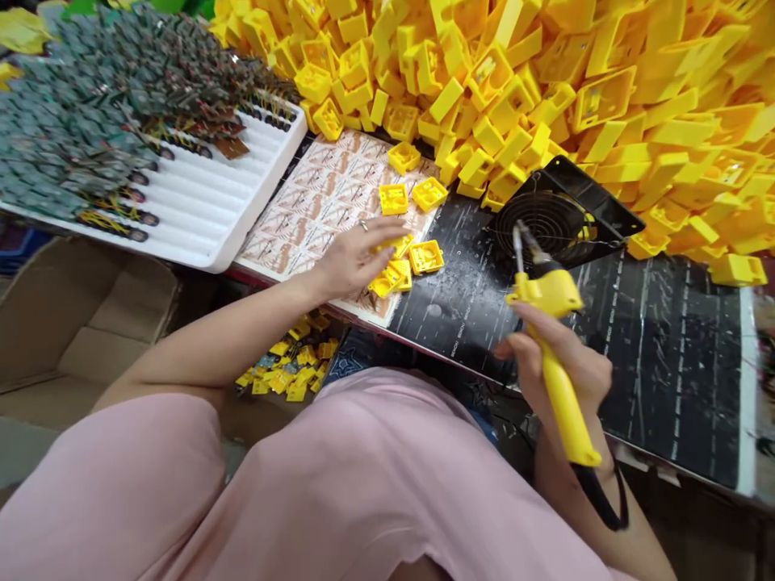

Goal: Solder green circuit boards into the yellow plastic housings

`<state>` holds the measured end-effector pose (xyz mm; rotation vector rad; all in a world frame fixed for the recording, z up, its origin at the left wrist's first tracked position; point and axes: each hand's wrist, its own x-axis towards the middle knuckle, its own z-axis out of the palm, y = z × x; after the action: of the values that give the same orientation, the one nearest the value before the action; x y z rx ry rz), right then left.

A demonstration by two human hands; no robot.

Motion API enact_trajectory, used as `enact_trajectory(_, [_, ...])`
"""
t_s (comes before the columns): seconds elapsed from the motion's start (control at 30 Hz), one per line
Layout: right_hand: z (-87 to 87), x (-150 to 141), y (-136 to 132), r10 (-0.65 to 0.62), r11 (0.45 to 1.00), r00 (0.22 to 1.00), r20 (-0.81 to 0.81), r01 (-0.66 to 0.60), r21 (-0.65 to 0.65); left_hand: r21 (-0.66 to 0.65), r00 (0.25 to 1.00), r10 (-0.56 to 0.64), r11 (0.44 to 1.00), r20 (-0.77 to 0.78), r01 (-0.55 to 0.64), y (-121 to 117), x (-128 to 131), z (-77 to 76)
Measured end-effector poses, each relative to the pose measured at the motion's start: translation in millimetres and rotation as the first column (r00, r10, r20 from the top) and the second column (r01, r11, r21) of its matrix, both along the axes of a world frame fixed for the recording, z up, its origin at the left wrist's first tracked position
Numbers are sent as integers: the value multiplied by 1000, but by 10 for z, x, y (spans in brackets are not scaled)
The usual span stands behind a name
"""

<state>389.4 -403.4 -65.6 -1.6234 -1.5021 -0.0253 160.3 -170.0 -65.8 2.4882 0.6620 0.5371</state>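
Observation:
My left hand (354,257) reaches over a small cluster of yellow plastic cases (387,278), fingers stretched out and apart. Its fingertips are at the cases and partly cover them. Beside it lies another open yellow case (427,257), inner side up. In my right hand (560,363) is a yellow soldering iron (563,395), its metal tip pointing up and away from me. A thin tube stands beside the tip. Behind the tip sits a black fan (560,214) with a round wire guard, tilted on the table.
A large heap of yellow cases (484,89) fills the back. On the left, a white ribbed tray (211,202) carries many wired green circuit boards (73,121). Printed sheet (296,218) and black mat (478,298) cover the table. Below are cardboard boxes (90,347), one with yellow parts (294,367).

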Motion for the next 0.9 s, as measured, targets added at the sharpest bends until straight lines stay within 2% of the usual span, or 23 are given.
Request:
enact_trajectory(0.07, [39,-10,153,117,993,983,143,-114,-31,44,991,137,990,5,-137,79,-133,-45])
enact_trajectory(0.1, [44,1,263,185,983,967,177,-179,-48,71,986,164,984,-33,-162,119,-205,-75])
enact_trajectory(0.23, [-13,90,853,378,920,882,280,-324,-223,150,968,128,984,-216,-96,111,-405,-166])
enact_trajectory(0.33, [-83,115,1283,500,849,816,291,-396,-349,294,976,103,955,-192,-43,-127,-368,-134])
enact_trajectory(0.4, [-109,107,1444,544,810,796,267,-415,-415,391,974,46,919,-222,46,-296,-302,-84])
enact_trajectory(0.47, [-107,101,1435,529,811,800,283,-379,-446,454,968,13,885,-250,105,-384,-277,-42])
enact_trajectory(0.5, [-95,103,1365,501,829,807,314,-343,-441,474,968,22,875,-248,102,-389,-290,-31])
enact_trajectory(0.6, [-53,87,985,360,914,816,452,-210,-348,504,960,159,863,-232,-21,-308,-378,-38])
enact_trajectory(0.67, [-46,10,739,256,953,808,531,-117,-281,498,920,269,862,-286,-97,-256,-396,-64])
enact_trajectory(0.73, [-66,-143,619,213,966,808,550,-88,-244,470,875,306,876,-375,-105,-260,-350,-87])
enact_trajectory(0.83, [-126,-434,698,219,967,821,527,-111,-230,419,855,252,907,-452,-46,-335,-280,-83])
enact_trajectory(0.9, [-173,-574,832,270,955,831,487,-167,-244,418,885,209,908,-415,-19,-350,-331,-55])
